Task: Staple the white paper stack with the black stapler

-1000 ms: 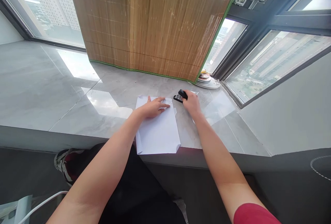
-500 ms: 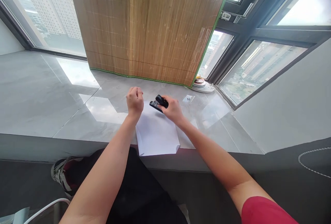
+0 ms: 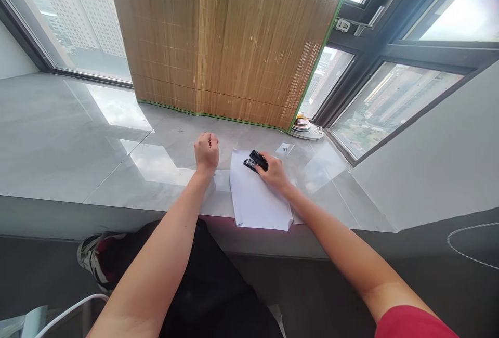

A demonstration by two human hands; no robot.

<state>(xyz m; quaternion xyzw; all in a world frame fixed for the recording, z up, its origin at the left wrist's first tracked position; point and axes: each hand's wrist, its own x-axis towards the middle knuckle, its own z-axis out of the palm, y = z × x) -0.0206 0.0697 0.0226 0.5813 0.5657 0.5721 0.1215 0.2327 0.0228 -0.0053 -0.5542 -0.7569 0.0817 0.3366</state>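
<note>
Paper [image 3: 258,202] shifted rightward, right hand [image 3: 275,172] clasping stapler [image 3: 259,159] aslant, pointing leftward, left hand [image 3: 206,154] curled

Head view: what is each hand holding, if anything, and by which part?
The right hand holds the black stapler by the end opposite its open mouth. The left hand is curled, with nothing visibly held.

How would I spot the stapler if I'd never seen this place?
Find the big brown slatted blind, then the grey ledge below it. On that ledge lies white paper, and over its far end the right hand grips the stapler. It is the small black thing, its two halves parted, dark against the pale paper.
</note>
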